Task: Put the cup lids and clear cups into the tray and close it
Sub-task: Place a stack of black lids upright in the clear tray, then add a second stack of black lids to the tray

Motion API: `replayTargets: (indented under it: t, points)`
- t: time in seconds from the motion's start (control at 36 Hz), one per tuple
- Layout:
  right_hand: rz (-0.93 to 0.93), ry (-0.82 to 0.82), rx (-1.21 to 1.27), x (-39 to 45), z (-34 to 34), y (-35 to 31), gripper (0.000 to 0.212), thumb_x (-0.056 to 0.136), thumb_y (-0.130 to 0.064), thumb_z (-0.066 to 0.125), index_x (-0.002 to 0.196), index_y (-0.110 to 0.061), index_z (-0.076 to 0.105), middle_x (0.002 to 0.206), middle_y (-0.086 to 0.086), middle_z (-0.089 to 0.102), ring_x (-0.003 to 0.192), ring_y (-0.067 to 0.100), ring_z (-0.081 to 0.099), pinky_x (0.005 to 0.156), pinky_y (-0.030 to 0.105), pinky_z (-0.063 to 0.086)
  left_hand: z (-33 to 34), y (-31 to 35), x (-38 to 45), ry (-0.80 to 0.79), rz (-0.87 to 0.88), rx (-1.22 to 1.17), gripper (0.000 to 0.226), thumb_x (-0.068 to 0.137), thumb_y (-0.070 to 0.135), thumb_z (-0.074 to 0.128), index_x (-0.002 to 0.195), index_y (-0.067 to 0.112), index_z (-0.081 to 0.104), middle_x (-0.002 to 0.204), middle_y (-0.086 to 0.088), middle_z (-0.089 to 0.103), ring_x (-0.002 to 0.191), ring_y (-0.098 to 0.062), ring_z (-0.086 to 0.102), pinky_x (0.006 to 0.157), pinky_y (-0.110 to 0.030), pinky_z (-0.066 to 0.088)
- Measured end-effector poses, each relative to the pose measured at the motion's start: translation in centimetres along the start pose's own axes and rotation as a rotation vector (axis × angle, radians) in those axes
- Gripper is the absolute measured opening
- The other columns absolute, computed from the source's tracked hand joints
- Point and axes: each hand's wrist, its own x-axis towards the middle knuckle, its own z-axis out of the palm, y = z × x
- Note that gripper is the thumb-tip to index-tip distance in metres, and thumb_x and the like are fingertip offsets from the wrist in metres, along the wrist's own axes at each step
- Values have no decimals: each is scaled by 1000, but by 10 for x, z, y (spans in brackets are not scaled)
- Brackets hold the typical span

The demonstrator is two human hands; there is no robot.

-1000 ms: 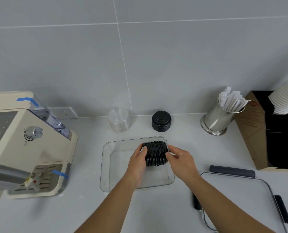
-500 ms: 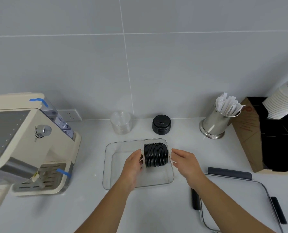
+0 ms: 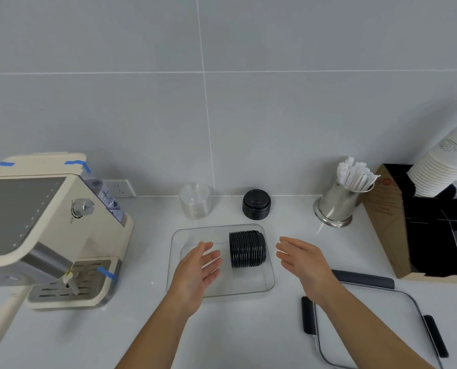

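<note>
A clear rectangular tray [image 3: 178, 237] sits on the white counter in front of me. A stack of black cup lids [image 3: 247, 249] lies on its side in the tray's back right part. My left hand [image 3: 199, 267] hovers open over the tray, left of the stack and apart from it. My right hand [image 3: 303, 258] is open just right of the tray, holding nothing. A second stack of black lids [image 3: 256, 204] stands behind the tray. A stack of clear cups [image 3: 195, 200] stands at the back, near the wall. The tray's clear lid [image 3: 368, 326], with dark handles, lies at the lower right.
A cream coffee machine [image 3: 54, 225] fills the left side. A steel holder of wrapped straws [image 3: 340, 199] stands at the back right. Beside it are a brown cardboard organiser [image 3: 387, 214] and a slanted stack of white paper cups [image 3: 440, 166].
Both hands let go of the lid stack lying in the tray and drew apart, the left to the left and the right to the right. The view shifted slightly.
</note>
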Motion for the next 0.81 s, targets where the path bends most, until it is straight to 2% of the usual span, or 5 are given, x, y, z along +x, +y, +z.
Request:
replayTargets:
  t: [0.31, 0.53, 0.64, 0.75, 0.81]
  points:
    - [-42, -49, 81, 8, -2, -37, 24, 91, -14, 65, 114, -12, 66, 112, 10, 70, 105, 26, 67, 97, 38, 51, 11, 35, 1, -36, 32, -30, 31, 100, 32, 51, 116, 9, 65, 114, -14, 70, 106, -30, 68, 94, -41, 53]
    - [-93, -66, 41, 36, 0, -75, 27, 92, -17, 63, 119, -11, 63, 111, 7, 71, 106, 24, 66, 100, 38, 48, 28, 71, 31, -68, 63, 67, 29, 97, 33, 57, 114, 11, 66, 115, -14, 70, 105, -27, 69, 93, -39, 54]
    - [-96, -54, 44, 50, 2, -89, 25, 92, -15, 63, 116, -9, 64, 113, 10, 70, 106, 26, 66, 99, 39, 49, 42, 87, 47, -87, 74, 127, 27, 97, 31, 58, 114, 11, 64, 117, -14, 69, 108, -28, 68, 94, -38, 54]
    - [-72, -41, 25, 66, 6, -100, 12, 92, -13, 62, 103, -12, 67, 120, 17, 64, 116, 32, 59, 105, 44, 47, 55, 98, 68, -82, 58, 178, 28, 96, 29, 59, 116, 11, 64, 118, -14, 68, 109, -27, 67, 94, -37, 54]
    - [-59, -27, 9, 76, 6, -100, 19, 92, -15, 62, 111, -10, 66, 120, 14, 65, 114, 30, 62, 102, 41, 49, 60, 99, 80, -81, 44, 216, 29, 96, 28, 59, 119, 11, 63, 118, -13, 68, 108, -25, 67, 92, -36, 54]
